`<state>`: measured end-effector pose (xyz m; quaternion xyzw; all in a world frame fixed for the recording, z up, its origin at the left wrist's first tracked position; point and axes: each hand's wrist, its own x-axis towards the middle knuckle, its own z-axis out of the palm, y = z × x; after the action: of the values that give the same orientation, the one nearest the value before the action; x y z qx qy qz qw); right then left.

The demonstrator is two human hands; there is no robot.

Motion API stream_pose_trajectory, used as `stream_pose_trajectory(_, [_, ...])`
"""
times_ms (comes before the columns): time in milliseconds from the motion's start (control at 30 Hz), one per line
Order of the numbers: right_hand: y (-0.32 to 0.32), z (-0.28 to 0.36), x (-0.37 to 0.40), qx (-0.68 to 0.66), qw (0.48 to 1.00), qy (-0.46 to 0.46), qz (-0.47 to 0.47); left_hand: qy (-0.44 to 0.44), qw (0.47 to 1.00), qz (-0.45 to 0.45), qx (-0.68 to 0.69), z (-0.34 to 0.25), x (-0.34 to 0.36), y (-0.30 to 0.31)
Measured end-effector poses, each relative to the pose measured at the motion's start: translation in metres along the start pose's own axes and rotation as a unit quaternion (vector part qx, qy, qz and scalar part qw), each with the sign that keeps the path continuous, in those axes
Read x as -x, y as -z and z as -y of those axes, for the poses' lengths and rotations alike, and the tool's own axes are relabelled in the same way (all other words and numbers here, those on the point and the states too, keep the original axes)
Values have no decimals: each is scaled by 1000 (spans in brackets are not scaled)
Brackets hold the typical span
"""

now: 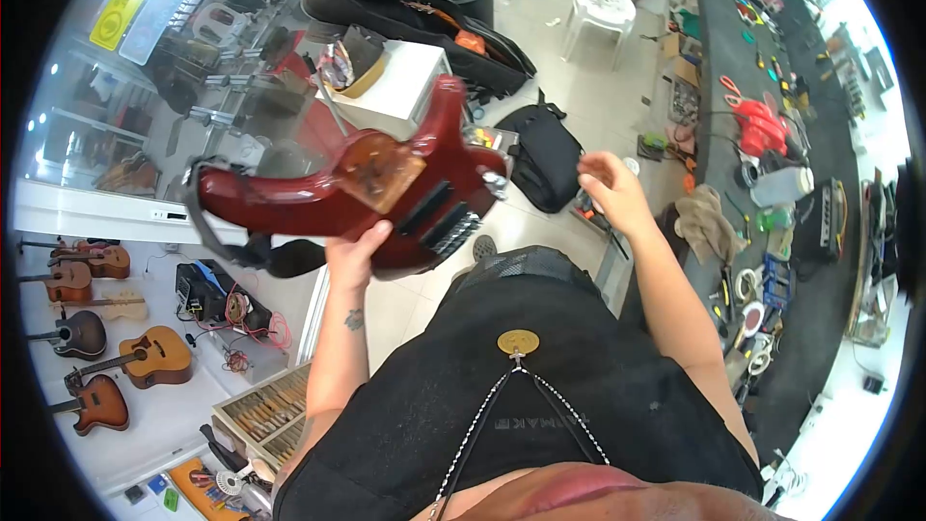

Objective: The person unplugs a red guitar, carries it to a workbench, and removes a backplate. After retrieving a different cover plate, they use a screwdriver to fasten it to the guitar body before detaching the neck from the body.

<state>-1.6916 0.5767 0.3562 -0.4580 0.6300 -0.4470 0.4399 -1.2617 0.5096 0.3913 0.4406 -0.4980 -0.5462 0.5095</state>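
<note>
Over pale floor [617, 96], left hand [355, 256] grips guitar [405, 183], glossy dark red, tilted.

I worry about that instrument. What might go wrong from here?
Only the left hand grips the red guitar, held in the air over the tiled floor; the right hand is open and off it, so it may slip and drop. Its black strap hangs loose and might snag.

Guitar repair shop, wall guitars [116, 347], cluttered workbench [820, 116]
</note>
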Motion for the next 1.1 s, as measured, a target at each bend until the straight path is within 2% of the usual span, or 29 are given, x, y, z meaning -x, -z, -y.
stream_pose_trajectory(33, [-22, 26, -18, 30, 996, 81, 11, 34, 999, 29, 2, 1, -18, 2])
stream_pose_trajectory(67, [-37, 53, -32, 29, 992, 118, 32, 63, 996, 58, 7, 1, -36, -6])
stream_pose_trajectory(133, [-60, 72, -62, -53, 988, 140, 44, 48, 988, 144, 36, 3, -74, -37])
stream_pose_trajectory(167, [-69, 60, -79, -85, 984, 156, -6, 38, 983, 176, 41, -3, -91, -57])
stream_pose_trajectory(200, [-62, 70, -87, -83, 984, 157, -6, 30, 976, 209, 45, -9, -107, -78])
stream_pose_trajectory(267, [-30, 93, -91, -14, 998, 62, -29, 43, 958, 276, 66, -7, -138, -117])
stream_pose_trajectory(333, [-4, 92, -94, -30, 988, 111, -100, -36, 937, 346, 27, 2, -164, -155])
stream_pose_trajectory(400, [26, 74, -90, -46, 977, 117, -173, -91, 920, 381, 8, 4, -183, -194])
stream_pose_trajectory(433, [35, 67, -89, -36, 962, 142, -232, -33, 893, 449, -18, 5, -197, -210])
stream_pose_trajectory(467, [45, 61, -89, -24, 943, 169, -285, -34, 893, 449, -16, 3, -204, -228])
stream_pose_trajectory(533, [66, 61, -91, 15, 912, 177, -370, -2, 859, 509, -57, 33, -227, -267])
stream_pose_trajectory(600, [88, 62, -99, -1, 901, 179, -394, -48, 846, 528, 57, 51, -238, -304])
stream_pose_trajectory(633, [99, 59, -99, 26, 894, 190, -406, -45, 855, 508, 90, 45, -241, -316])
stream_pose_trajectory(667, [110, 55, -102, 52, 885, 197, -419, -41, 854, 511, 88, 43, -249, -325])
stream_pose_trajectory(700, [116, 51, -108, 38, 864, 136, -483, -22, 834, 539, 116, 43, -258, -334])
stream_pose_trajectory(733, [123, 48, -113, -78, 847, 168, -499, -1, 810, 568, 147, 43, -265, -343])
stream_pose_trajectory(800, [129, 48, -120, -36, 838, 177, -515, -14, 818, 564, 117, 54, -277, -360])
stream_pose_trajectory(867, [130, 52, -131, -8, 803, 173, -571, -25, 789, 593, 161, 87, -291, -376])
stream_pose_trajectory(900, [143, 39, -125, 17, 801, 126, -585, 65, 790, 571, 215, 99, -286, -377])
stream_pose_trajectory(933, [155, 33, -117, 37, 810, 105, -576, 60, 695, 717, 1, 54, -327, -354])
stream_pose_trajectory(967, [152, 39, -115, 85, 784, 92, -608, -69, 709, 688, 143, 71, -337, -346])
stream_pose_trajectory(1000, [151, 48, -111, 135, 758, 80, -634, 48, 664, 737, 112, 97, -354, -327])
stream_pose_trajectory(1033, [156, 46, -96, 102, 765, 52, -633, 227, 559, 788, 124, 97, -391, -300])
stream_pose_trajectory(1067, [161, 43, -76, 69, 773, 18, -630, 245, 449, 843, 164, 122, -429, -282])
stream_pose_trajectory(1100, [160, 51, -66, 103, 754, -13, -649, 351, 387, 831, 191, 148, -465, -252])
